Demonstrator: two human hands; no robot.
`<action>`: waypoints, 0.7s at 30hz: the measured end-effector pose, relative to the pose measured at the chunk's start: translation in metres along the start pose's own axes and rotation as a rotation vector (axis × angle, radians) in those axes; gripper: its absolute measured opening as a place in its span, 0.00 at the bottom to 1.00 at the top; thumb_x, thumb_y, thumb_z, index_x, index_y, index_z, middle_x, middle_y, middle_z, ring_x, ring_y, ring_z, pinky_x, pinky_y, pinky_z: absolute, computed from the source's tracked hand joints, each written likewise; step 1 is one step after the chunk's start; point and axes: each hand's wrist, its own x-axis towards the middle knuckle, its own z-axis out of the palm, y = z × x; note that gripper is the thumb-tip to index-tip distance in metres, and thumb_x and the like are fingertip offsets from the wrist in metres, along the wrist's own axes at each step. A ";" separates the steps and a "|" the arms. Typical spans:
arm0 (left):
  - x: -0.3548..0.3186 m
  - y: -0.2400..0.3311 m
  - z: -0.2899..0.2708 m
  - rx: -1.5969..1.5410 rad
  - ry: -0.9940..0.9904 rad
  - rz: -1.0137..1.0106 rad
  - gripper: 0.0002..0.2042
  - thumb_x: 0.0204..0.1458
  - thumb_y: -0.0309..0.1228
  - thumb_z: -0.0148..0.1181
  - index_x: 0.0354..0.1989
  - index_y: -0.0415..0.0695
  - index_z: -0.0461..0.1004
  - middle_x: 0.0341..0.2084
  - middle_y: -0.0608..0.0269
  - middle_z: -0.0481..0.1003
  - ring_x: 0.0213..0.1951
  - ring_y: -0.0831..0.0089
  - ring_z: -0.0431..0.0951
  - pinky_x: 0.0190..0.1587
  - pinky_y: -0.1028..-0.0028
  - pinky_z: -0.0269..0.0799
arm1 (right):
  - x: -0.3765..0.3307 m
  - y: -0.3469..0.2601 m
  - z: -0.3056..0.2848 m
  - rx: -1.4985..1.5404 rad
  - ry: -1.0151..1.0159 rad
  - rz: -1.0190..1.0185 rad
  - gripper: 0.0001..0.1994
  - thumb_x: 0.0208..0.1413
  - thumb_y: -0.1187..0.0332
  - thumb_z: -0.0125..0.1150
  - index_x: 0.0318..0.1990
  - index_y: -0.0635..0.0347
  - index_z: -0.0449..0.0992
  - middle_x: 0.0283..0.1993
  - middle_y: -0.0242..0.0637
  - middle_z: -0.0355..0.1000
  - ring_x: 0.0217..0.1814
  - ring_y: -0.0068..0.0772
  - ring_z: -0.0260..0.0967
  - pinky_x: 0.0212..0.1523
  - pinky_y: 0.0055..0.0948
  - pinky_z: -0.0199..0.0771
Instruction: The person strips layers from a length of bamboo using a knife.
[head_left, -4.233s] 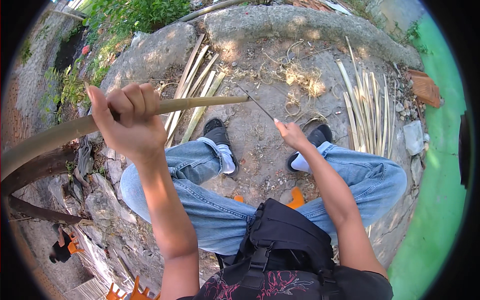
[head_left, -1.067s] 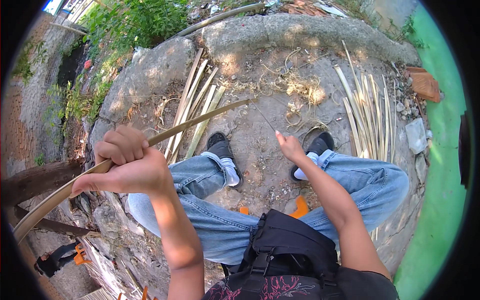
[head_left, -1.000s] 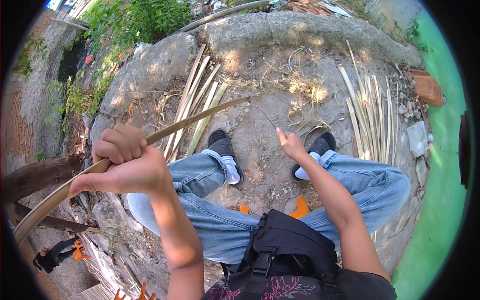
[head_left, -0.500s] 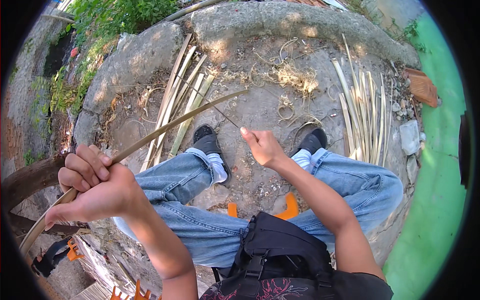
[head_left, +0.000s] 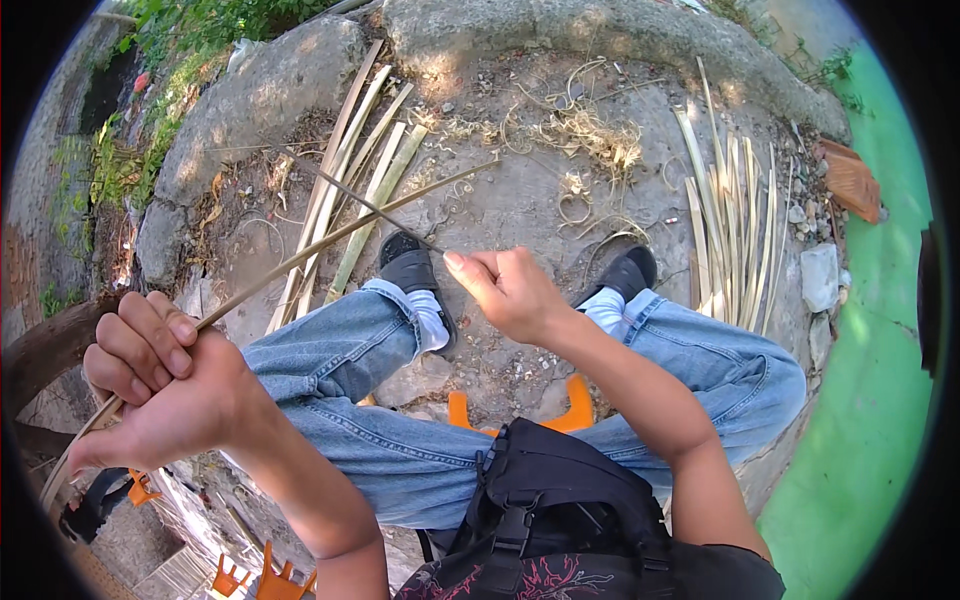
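Right hand (head_left: 515, 295) has swung toward nine o'clock over the last second, while the left hand (head_left: 165, 385) has dropped toward eight. The left grip is closed around a long tan strip (head_left: 300, 257), which runs out toward two o'clock; the right grip is pinched on a thin dark tool (head_left: 340, 186) pointing to ten and crossing the strip, contact unclear. From the right hand, loose strips (head_left: 353, 258) lie at ten o'clock, curled shavings (head_left: 600, 140) at one.

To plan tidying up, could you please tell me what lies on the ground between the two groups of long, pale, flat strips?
In the head view, mainly thin, pale, curled shavings lie there, and, nearer, the person's left black sandal and right black sandal.
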 end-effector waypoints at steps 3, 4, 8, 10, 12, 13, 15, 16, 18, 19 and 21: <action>-0.005 0.001 0.000 -0.045 0.011 -0.012 0.35 0.44 0.75 0.18 0.11 0.53 0.44 0.08 0.70 0.45 0.12 0.79 0.46 0.15 0.79 0.46 | -0.005 -0.002 0.016 0.049 0.053 -0.089 0.30 0.60 0.49 0.48 0.15 0.69 0.63 0.09 0.42 0.50 0.14 0.30 0.44 0.17 0.36 0.49; -0.006 0.001 0.000 -0.039 0.014 -0.008 0.35 0.44 0.75 0.18 0.11 0.53 0.44 0.08 0.70 0.45 0.12 0.79 0.46 0.15 0.79 0.46 | 0.000 0.014 0.019 0.032 0.109 -0.050 0.30 0.60 0.49 0.47 0.14 0.69 0.63 0.09 0.43 0.52 0.14 0.33 0.45 0.17 0.37 0.50; -0.018 -0.001 0.011 -0.044 -0.011 -0.064 0.35 0.45 0.75 0.22 0.10 0.53 0.45 0.07 0.71 0.45 0.12 0.81 0.46 0.13 0.82 0.44 | 0.011 0.191 -0.001 -0.132 0.319 0.304 0.31 0.61 0.47 0.43 0.15 0.67 0.64 0.10 0.40 0.53 0.15 0.30 0.48 0.18 0.36 0.52; -0.016 -0.004 0.016 -0.072 0.008 -0.015 0.35 0.45 0.74 0.21 0.10 0.52 0.45 0.07 0.71 0.46 0.12 0.81 0.46 0.13 0.81 0.43 | 0.035 0.200 -0.007 -0.174 0.348 0.368 0.31 0.62 0.47 0.42 0.16 0.66 0.64 0.11 0.35 0.52 0.17 0.22 0.49 0.19 0.33 0.50; -0.014 0.005 0.008 -0.017 0.052 -0.016 0.35 0.45 0.74 0.20 0.10 0.52 0.45 0.07 0.71 0.45 0.12 0.80 0.46 0.14 0.80 0.43 | 0.016 0.153 0.012 0.015 0.356 0.155 0.30 0.62 0.48 0.42 0.15 0.65 0.62 0.11 0.32 0.52 0.18 0.22 0.49 0.19 0.33 0.50; -0.007 -0.001 0.012 -0.038 0.087 0.039 0.35 0.45 0.74 0.19 0.10 0.52 0.45 0.07 0.70 0.45 0.11 0.80 0.46 0.14 0.80 0.44 | 0.014 0.124 0.020 0.024 0.321 0.141 0.29 0.62 0.49 0.42 0.15 0.65 0.62 0.12 0.31 0.52 0.18 0.21 0.48 0.19 0.32 0.50; -0.005 0.000 0.006 0.049 0.068 0.025 0.35 0.45 0.75 0.18 0.10 0.52 0.44 0.07 0.70 0.45 0.12 0.79 0.45 0.15 0.78 0.44 | 0.007 0.058 0.033 0.087 0.232 0.045 0.28 0.63 0.51 0.42 0.16 0.65 0.61 0.12 0.30 0.51 0.18 0.21 0.48 0.19 0.31 0.50; -0.005 0.000 0.006 0.053 0.084 0.029 0.35 0.45 0.75 0.18 0.11 0.52 0.44 0.07 0.70 0.45 0.12 0.79 0.46 0.15 0.78 0.43 | 0.000 0.034 0.035 0.140 0.185 -0.025 0.27 0.63 0.52 0.42 0.17 0.65 0.61 0.12 0.29 0.51 0.18 0.21 0.47 0.19 0.31 0.50; -0.005 -0.001 0.010 0.053 0.101 0.044 0.35 0.45 0.75 0.19 0.11 0.52 0.44 0.07 0.70 0.45 0.12 0.79 0.46 0.15 0.79 0.43 | -0.012 0.020 0.041 0.143 0.159 -0.044 0.27 0.63 0.52 0.42 0.18 0.65 0.61 0.13 0.29 0.51 0.18 0.21 0.47 0.19 0.31 0.50; -0.006 0.001 0.012 0.024 0.123 0.044 0.35 0.45 0.74 0.19 0.11 0.52 0.44 0.07 0.70 0.45 0.12 0.79 0.45 0.15 0.79 0.42 | -0.014 0.017 0.045 0.148 0.129 -0.062 0.26 0.63 0.52 0.42 0.18 0.65 0.61 0.13 0.30 0.51 0.19 0.21 0.47 0.19 0.30 0.50; -0.006 0.002 0.014 -0.014 0.139 0.036 0.35 0.46 0.74 0.19 0.10 0.52 0.44 0.07 0.70 0.45 0.11 0.79 0.45 0.15 0.80 0.41 | -0.009 0.057 0.038 0.122 0.184 -0.118 0.27 0.62 0.51 0.43 0.18 0.66 0.62 0.12 0.31 0.52 0.19 0.22 0.48 0.20 0.31 0.51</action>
